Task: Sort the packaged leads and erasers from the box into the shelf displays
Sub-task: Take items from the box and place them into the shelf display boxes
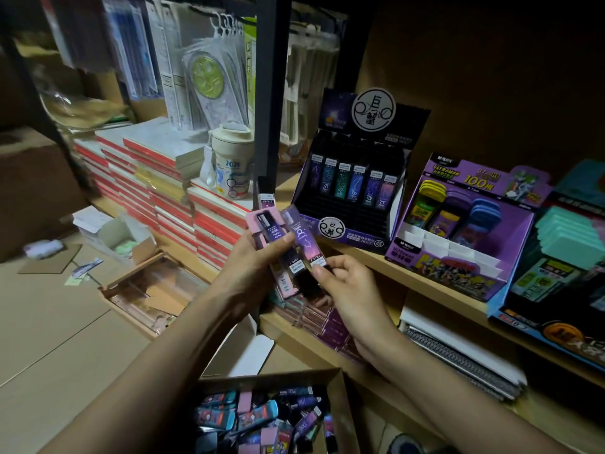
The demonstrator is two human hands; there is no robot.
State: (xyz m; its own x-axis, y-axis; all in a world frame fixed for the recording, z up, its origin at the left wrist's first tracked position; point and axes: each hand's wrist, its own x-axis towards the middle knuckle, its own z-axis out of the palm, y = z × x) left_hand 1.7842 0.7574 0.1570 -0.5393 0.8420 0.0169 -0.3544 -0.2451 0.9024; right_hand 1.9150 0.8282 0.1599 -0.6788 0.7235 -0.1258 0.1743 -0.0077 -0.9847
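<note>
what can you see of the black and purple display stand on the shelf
The display stand looks like cardboard, black and purple, with a round white logo on its header and another on its front lip. Its stepped tiers hold one row of six upright lead packs; tiers in front are bare. It sits on the wooden shelf beside a purple display.

Box (345, 411) cut by bottom edge — interior blurred.

Left hand (258, 260) and right hand (347, 290) both bare. Forearms uncovered right to the frame edge. Fingernails short and plain.
</note>
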